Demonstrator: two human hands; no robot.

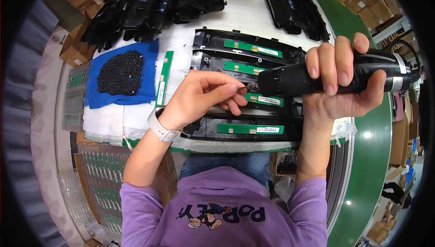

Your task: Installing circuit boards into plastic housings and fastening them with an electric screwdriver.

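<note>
My right hand (pixel 337 79) is wrapped round a black electric screwdriver (pixel 290 79), held level with its nose toward the left. A short dark metal bit (pixel 252 88) sticks out of the nose. At the bit's end, the thumb and fingers of my left hand (pixel 206 93) are pinched together; whether a screw sits between them is too small to tell. Below both hands lie several long black plastic housings, each with a green circuit board (pixel 250 129) set in it. My left hand partly covers the middle ones.
Left of the housings, a loose green circuit board (pixel 164 78) lies beside a blue cloth (pixel 147 90) heaped with small black screws (pixel 120 72). More black housings are stacked at the back left (pixel 181 2) and back right (pixel 294 4). A cord (pixel 410 49) trails from the screwdriver's rear.
</note>
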